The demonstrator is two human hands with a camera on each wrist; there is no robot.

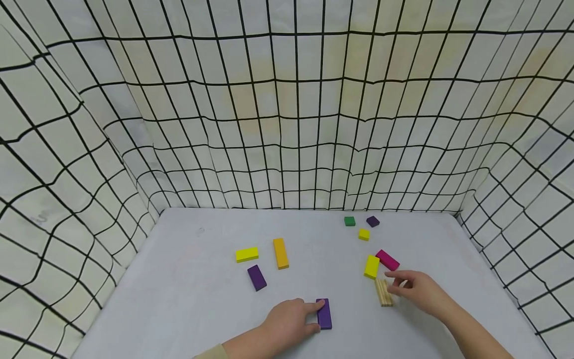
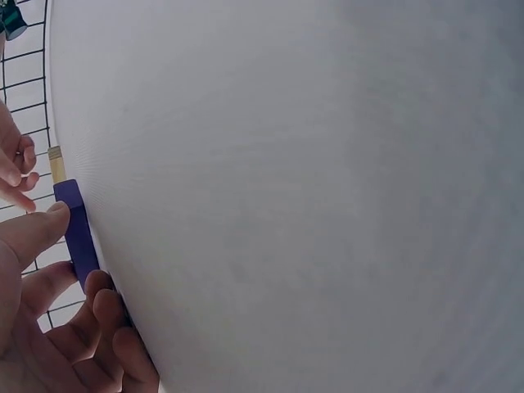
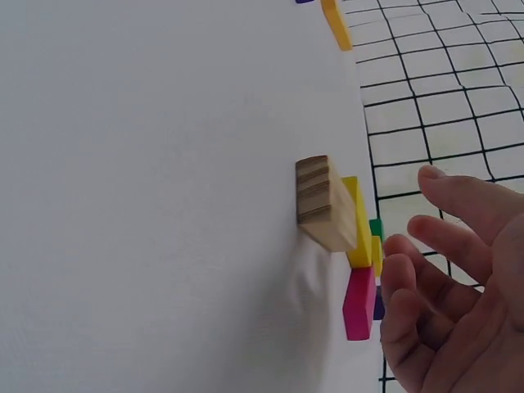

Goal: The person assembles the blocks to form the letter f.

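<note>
At the front of the table, my left hand (image 1: 290, 321) pinches a flat purple block (image 1: 326, 314) between index finger and thumb, one near each end. The left wrist view also shows this purple block (image 2: 79, 237) on the table, between thumb and fingers. My right hand (image 1: 419, 290) hovers just beside a plain wooden block (image 1: 383, 292) with striped grain, its fingers loosely bent and holding nothing. In the right wrist view a gap separates the right hand (image 3: 458, 286) from the wooden block (image 3: 323, 201). A yellow block (image 1: 371, 267) and a magenta block (image 1: 387, 260) lie just beyond.
On the left lie a yellow block (image 1: 247, 255), an orange block (image 1: 281, 253) and a dark purple block (image 1: 257, 277). Small green (image 1: 350, 221), dark purple (image 1: 373, 221) and yellow (image 1: 364, 234) blocks sit at the back right. Black netting (image 1: 296, 119) encloses the white table (image 1: 179, 309).
</note>
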